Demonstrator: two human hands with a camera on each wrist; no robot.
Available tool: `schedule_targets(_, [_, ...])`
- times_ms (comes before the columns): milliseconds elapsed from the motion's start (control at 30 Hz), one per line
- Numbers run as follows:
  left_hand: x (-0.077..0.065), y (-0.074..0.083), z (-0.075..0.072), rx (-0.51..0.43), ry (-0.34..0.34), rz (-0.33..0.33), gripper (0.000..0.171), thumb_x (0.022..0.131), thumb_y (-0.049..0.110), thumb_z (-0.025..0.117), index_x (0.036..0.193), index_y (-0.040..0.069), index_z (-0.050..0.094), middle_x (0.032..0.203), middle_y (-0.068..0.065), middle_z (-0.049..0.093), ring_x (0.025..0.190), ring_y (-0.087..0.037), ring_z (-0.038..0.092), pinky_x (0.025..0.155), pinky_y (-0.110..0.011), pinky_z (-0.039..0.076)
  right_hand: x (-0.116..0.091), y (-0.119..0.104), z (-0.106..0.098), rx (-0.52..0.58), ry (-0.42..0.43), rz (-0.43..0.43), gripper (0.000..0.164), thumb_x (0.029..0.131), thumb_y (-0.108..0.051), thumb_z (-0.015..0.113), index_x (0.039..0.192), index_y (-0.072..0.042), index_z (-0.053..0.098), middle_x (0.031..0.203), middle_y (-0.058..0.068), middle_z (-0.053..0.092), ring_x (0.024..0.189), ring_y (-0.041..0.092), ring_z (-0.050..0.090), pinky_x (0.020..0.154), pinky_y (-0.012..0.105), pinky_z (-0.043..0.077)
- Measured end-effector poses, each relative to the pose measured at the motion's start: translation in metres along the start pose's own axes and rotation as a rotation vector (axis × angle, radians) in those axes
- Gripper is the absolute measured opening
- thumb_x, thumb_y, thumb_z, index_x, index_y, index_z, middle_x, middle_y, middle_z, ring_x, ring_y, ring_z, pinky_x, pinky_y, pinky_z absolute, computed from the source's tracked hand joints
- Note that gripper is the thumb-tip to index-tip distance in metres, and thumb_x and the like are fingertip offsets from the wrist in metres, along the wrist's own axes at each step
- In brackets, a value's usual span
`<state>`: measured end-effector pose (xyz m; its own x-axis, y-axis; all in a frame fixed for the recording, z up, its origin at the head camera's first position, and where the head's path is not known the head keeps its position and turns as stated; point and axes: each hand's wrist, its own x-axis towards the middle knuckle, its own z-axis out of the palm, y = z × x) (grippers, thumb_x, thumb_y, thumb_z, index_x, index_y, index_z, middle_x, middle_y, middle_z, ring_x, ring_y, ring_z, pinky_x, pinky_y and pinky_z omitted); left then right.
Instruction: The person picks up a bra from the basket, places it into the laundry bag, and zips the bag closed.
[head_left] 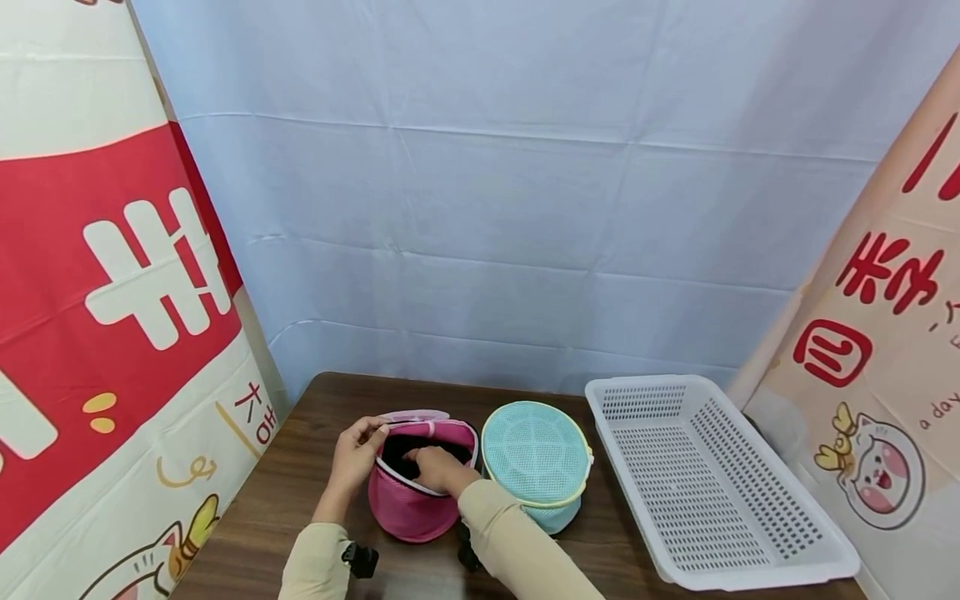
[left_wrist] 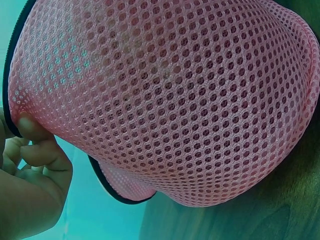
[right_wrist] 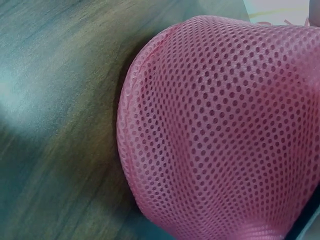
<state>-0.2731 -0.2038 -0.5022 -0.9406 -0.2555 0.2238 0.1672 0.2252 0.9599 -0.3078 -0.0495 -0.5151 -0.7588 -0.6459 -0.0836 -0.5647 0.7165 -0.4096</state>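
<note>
A round pink mesh laundry bag [head_left: 411, 510] stands on the table with its zipped lid folded back. At its left rim, my left hand [head_left: 357, 452] pinches the dark-edged mesh between thumb and fingers; the left wrist view shows this grip at the edge [left_wrist: 19, 131]. My right hand [head_left: 441, 468] reaches over the near right rim into the bag, against a black, soft-looking item [head_left: 395, 454] inside. The fingertips are partly hidden there, so their hold cannot be made out. In the right wrist view the bag's pink mesh side [right_wrist: 215, 125] fills most of the picture.
Just right of the pink bag stands a light-blue mesh laundry bag [head_left: 536, 454] with yellow trim, its lid covering the top. Farther right lies a white perforated plastic basket [head_left: 660, 546]. The brown wooden table [head_left: 300, 450] meets a pale blue cloth backdrop [head_left: 480, 250] behind.
</note>
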Motion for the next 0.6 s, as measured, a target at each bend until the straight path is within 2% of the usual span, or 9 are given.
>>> schedule_targets(233, [-0.001, 0.005, -0.001, -0.003, 0.007, -0.004, 0.011, 0.089, 0.005, 0.061, 0.097, -0.002, 0.065, 0.066, -0.005, 0.046, 0.061, -0.013, 0.043, 0.056, -0.023, 0.035, 0.0, 0.001, -0.001, 0.017, 0.0, 0.008, 0.037, 0.083, -0.021, 0.066, 0.117, -0.009, 0.063, 0.106, 0.003, 0.065, 0.105, 0.017, 0.056, 0.087, 0.026, 0.042])
schedule_targets(400, [-0.002, 0.003, -0.001, 0.006, 0.004, 0.014, 0.015, 0.09, 0.008, 0.061, 0.098, -0.004, 0.065, 0.068, -0.006, 0.047, 0.062, -0.012, 0.043, 0.056, -0.023, 0.036, -0.006, -0.003, -0.006, 0.013, -0.001, 0.02, 0.036, 0.083, -0.02, 0.065, 0.118, -0.008, 0.062, 0.105, 0.003, 0.065, 0.103, 0.016, 0.056, 0.085, 0.026, 0.043])
schedule_targets(500, [-0.004, 0.0, -0.001, -0.006, 0.003, 0.046, 0.015, 0.089, 0.006, 0.061, 0.098, -0.006, 0.064, 0.067, -0.005, 0.047, 0.062, -0.012, 0.043, 0.055, -0.023, 0.036, -0.013, -0.007, -0.011, 0.026, 0.026, 0.027, 0.036, 0.083, -0.019, 0.066, 0.117, -0.008, 0.062, 0.103, 0.002, 0.065, 0.099, 0.015, 0.058, 0.082, 0.028, 0.045])
schedule_targets(600, [-0.007, -0.002, -0.002, -0.023, 0.012, 0.112, 0.013, 0.088, 0.005, 0.061, 0.094, -0.007, 0.064, 0.065, -0.001, 0.046, 0.06, -0.01, 0.042, 0.051, -0.022, 0.035, -0.019, -0.011, -0.015, 0.034, 0.055, 0.026, 0.035, 0.081, -0.019, 0.067, 0.115, -0.01, 0.063, 0.099, 0.001, 0.065, 0.093, 0.015, 0.06, 0.077, 0.029, 0.047])
